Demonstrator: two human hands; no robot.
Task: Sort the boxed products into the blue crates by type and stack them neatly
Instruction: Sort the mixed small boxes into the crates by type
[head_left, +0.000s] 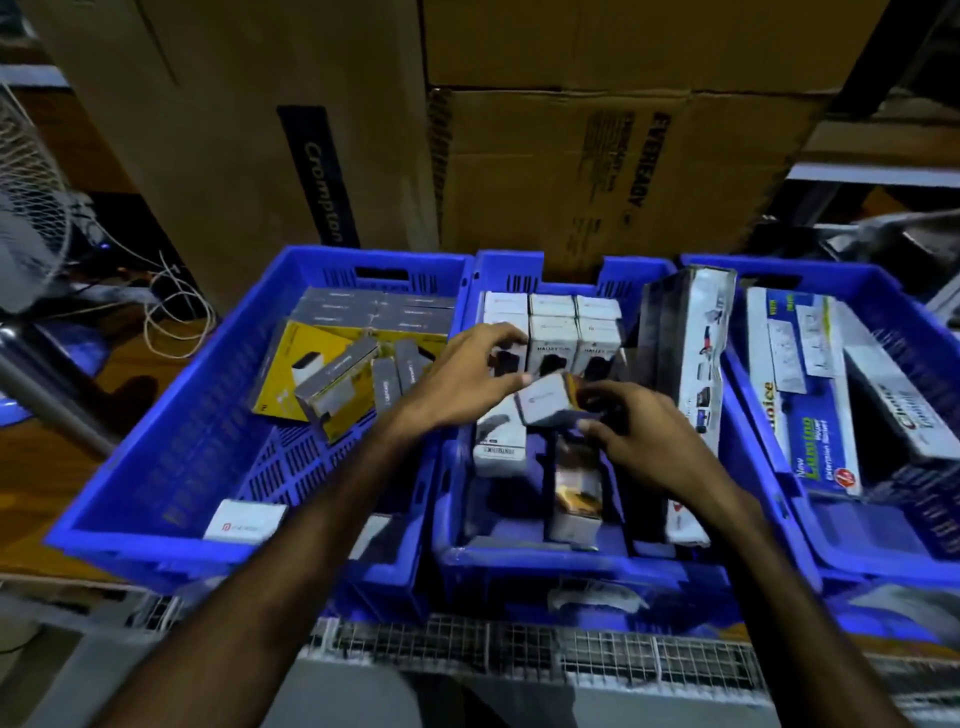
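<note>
Three blue crates stand side by side. Over the middle crate, my right hand grips a small white box between thumb and fingers. My left hand reaches across from the left, its thumb touching that box and its fingers curled at the row of upright white boxes at the crate's back. More white boxes lie lower in this crate. The left crate holds grey boxes on a yellow box, plus a flat white box at the front.
The right crate holds long extension-board boxes; another long box leans in the middle crate's right side. Large cardboard cartons rise behind the crates. A fan and loose cables sit at left. Wire mesh runs in front.
</note>
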